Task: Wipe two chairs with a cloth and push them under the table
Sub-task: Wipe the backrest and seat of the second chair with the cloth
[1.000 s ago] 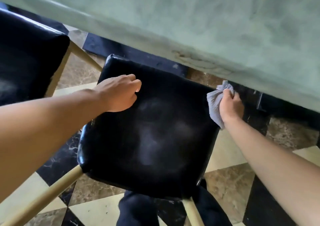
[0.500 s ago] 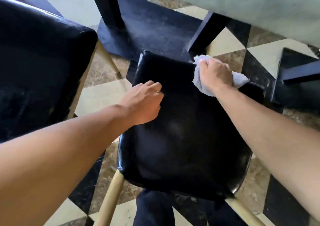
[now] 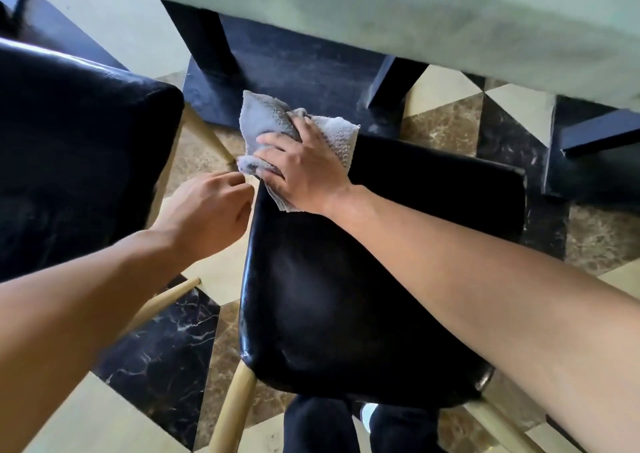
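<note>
Two chairs stand near the counter [image 3: 450,12]. On the right chair [image 3: 346,279], far left corner, the right hand [image 3: 304,172] presses the cloth [image 3: 263,116], fingers curled on it; the left hand [image 3: 211,206] hangs beside, loosely curled, holding nothing.

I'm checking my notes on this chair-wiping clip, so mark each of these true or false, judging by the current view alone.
1. The right hand holds the grey cloth. True.
2. The cloth lies at the near edge of the black chair seat. False: it is at the far left corner, towards the table.
3. The left hand grips the cloth too. False: it holds nothing.
4. A second black chair stands to the left. True.
5. The floor is plain wood. False: patterned tiles.
</note>
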